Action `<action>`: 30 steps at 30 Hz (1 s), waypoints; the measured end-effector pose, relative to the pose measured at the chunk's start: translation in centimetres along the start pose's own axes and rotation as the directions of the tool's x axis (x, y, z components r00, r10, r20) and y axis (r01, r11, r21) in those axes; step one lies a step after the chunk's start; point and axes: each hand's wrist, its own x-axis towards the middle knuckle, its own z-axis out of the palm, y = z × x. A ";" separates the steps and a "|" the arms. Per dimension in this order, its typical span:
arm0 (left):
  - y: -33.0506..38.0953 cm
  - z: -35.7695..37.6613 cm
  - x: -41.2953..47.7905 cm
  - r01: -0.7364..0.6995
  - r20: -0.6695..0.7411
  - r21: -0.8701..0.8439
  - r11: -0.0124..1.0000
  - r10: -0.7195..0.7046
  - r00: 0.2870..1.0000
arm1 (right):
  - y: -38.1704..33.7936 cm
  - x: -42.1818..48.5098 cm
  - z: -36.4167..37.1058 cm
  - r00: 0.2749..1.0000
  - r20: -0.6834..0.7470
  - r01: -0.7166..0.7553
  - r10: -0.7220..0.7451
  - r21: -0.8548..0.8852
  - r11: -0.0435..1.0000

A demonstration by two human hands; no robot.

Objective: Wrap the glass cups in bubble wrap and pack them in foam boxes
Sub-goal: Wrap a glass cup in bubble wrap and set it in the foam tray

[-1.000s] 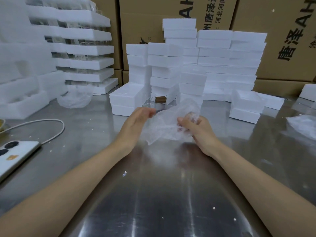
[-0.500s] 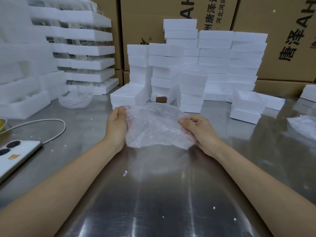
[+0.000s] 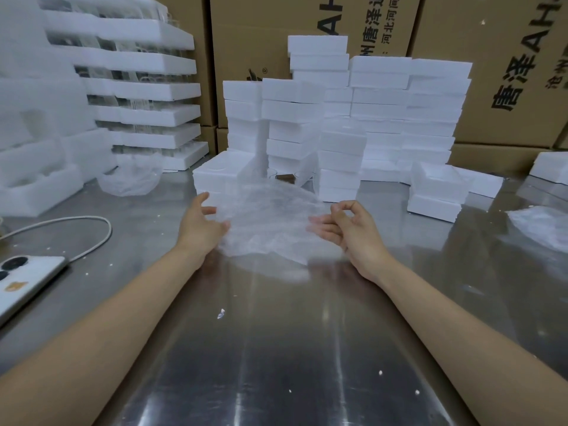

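A sheet of bubble wrap (image 3: 270, 222) lies spread on the steel table (image 3: 282, 348) between my hands. My left hand (image 3: 201, 226) has its fingers spread at the sheet's left edge. At the right edge, my right hand (image 3: 347, 230) is loosely curled, its fingertips touching the wrap. Neither hand plainly grips the wrap. Behind the sheet, clear glass cups (image 3: 272, 173) stand on the table by a small brown object (image 3: 284, 177), partly hidden. White foam boxes (image 3: 341, 161) are stacked around them. A low foam box (image 3: 221, 170) sits just beyond my left hand.
Taller foam trays (image 3: 147, 90) holding glassware stand at the back left. In front of them is a clear plastic bag (image 3: 132, 179). A phone (image 3: 24, 281) with a white cable (image 3: 92, 229) lies at the left edge. More bubble wrap (image 3: 541, 222) lies right. Cardboard cartons (image 3: 507, 72) wall the back.
The crumpled wrap was pulled open between both hands, then spread wide and lowered onto the table. My fingers have loosened from its edges and my hands have moved apart.
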 end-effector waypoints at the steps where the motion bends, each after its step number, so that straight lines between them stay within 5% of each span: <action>1: 0.0 -0.6 0.1 -0.086 -0.059 0.184 0.979 0.098 0.993 | 0.1 0.1 0.1 0.999 -0.033 -0.017 0.017 -0.012 1.000; 4: 0.7 -1.9 -0.6 -0.363 -0.141 0.665 0.653 0.587 0.797 | 1.0 0.7 0.5 0.991 -0.135 -0.054 0.024 -0.221 0.974; 6: 2.2 -1.0 -1.8 -0.491 -0.114 0.623 0.609 0.692 0.713 | 1.5 1.4 0.9 0.989 -0.150 -0.050 -0.011 -0.397 0.917; 8: 2.9 1.2 -3.4 -0.609 0.080 0.503 0.613 0.668 0.740 | 1.8 2.4 1.3 0.989 -0.108 0.013 -0.102 -0.623 0.782; 11: 2.2 4.2 -4.8 -0.702 0.463 0.558 0.443 0.535 0.706 | 2.2 4.3 1.7 0.981 0.008 0.109 -0.196 -0.855 0.507; 15: 1.6 4.5 -4.5 -0.677 0.517 0.634 0.374 0.447 0.730 | 2.8 6.7 2.8 0.972 0.097 0.148 -0.216 -0.961 0.234; 20: 1.2 4.1 -4.1 -0.525 0.419 0.778 0.345 0.338 0.843 | 3.4 9.8 2.9 0.980 0.050 0.072 -0.194 -0.992 0.108; 30: 0.4 3.8 -2.9 -0.583 0.427 0.712 0.392 0.418 0.802 | 4.4 12.2 2.7 0.958 0.104 0.150 -0.266 -0.976 0.159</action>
